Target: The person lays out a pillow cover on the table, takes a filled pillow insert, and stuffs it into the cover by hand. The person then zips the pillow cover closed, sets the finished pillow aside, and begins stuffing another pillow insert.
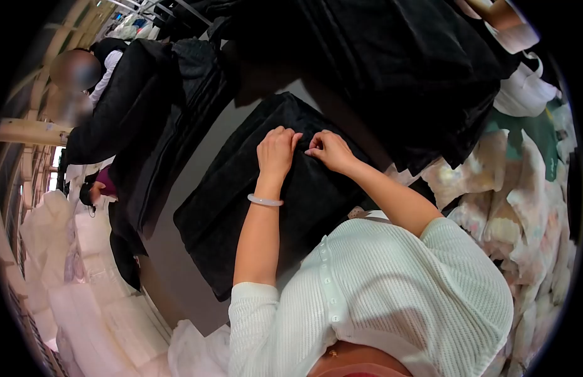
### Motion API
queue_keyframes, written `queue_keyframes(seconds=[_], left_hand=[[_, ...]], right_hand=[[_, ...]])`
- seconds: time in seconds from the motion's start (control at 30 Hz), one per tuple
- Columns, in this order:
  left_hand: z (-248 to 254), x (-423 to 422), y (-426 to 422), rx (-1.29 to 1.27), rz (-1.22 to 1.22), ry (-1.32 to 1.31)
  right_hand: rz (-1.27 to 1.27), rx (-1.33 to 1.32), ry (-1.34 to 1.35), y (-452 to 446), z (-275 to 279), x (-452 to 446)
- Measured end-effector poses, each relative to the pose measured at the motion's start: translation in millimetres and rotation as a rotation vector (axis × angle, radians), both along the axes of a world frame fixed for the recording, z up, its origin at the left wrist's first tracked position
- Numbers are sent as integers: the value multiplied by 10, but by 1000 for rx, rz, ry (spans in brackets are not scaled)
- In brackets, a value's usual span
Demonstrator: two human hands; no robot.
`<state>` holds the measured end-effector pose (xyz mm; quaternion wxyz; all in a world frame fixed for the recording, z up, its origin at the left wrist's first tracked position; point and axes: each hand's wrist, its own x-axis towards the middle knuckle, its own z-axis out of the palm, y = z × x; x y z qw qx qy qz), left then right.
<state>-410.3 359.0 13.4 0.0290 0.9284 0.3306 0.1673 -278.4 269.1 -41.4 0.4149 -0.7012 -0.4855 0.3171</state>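
Note:
A dark, soft-looking piece of black fabric (241, 195) lies spread and folded on the grey table in front of me. My left hand (277, 151), with a pale bangle on its wrist, rests on the upper part of the fabric, its fingers curled into the cloth and its thumb toward the right. Close beside it, my right hand (331, 152) has thumb and fingertips pinched together at the cloth. A small gap separates the two hands. The fold between them is too dark to make out.
Tall stacks of black fabric stand on the grey table (178, 276), one stack (398, 69) at the upper right, another (191, 94) at the left. White bundles (97, 314) lie lower left, pale patterned pieces (511, 207) at right. Another person (106, 69) is at upper left.

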Motion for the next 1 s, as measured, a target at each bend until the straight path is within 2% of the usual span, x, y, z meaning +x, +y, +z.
queue_keyframes(seconds=[0.03, 0.1, 0.13, 0.17, 0.23, 0.3, 0.33, 0.4, 0.47, 0.5, 0.57, 0.6, 0.73, 0.87, 0.93, 0.97, 1.0], left_hand=[[46, -14, 17, 6, 3, -1], [198, -158, 39, -289, -151, -83], [207, -223, 43, -280, -244, -183], [210, -262, 62, -273, -256, -164], [192, -304, 37, -285, -170, -187], [141, -234, -29, -91, -130, -138], [143, -179, -59, -73, -109, -116], [109, -181, -63, -64, -88, -93], [119, -259, 39, -319, -100, -184], [122, -313, 72, -319, -101, -180], [222, -380, 64, -571, -299, -295], [262, -410, 38, -603, -291, -235], [304, -425, -4, -555, -322, -194], [336, -418, -70, -492, -334, -191], [278, -408, -81, -492, -257, -247], [267, -413, -89, -488, -259, -245], [257, -415, -97, -461, -246, -259]], right_hand=[[3, 6, -1, -7, 3, 22], [-33, 129, -66, -60, 37, -19], [-43, 140, -55, -68, 55, -25], [-57, 129, 17, -87, 75, -40], [-66, 115, 94, -132, 142, -126], [-44, 309, -50, -172, 223, -207], [-8, 390, -77, -181, 258, -322], [34, 370, -86, -212, 371, -456], [32, 349, -74, -172, 371, -422], [32, 329, -23, -159, 326, -381], [23, 268, 77, -152, 327, -303], [50, 259, 96, -160, 331, -260], [103, 205, 230, -178, 291, -121], [132, 229, 218, -171, 249, -94], [130, 220, 299, -150, 215, -60], [130, 225, 300, -154, 214, -47], [81, 297, 145, -157, 211, -27]])
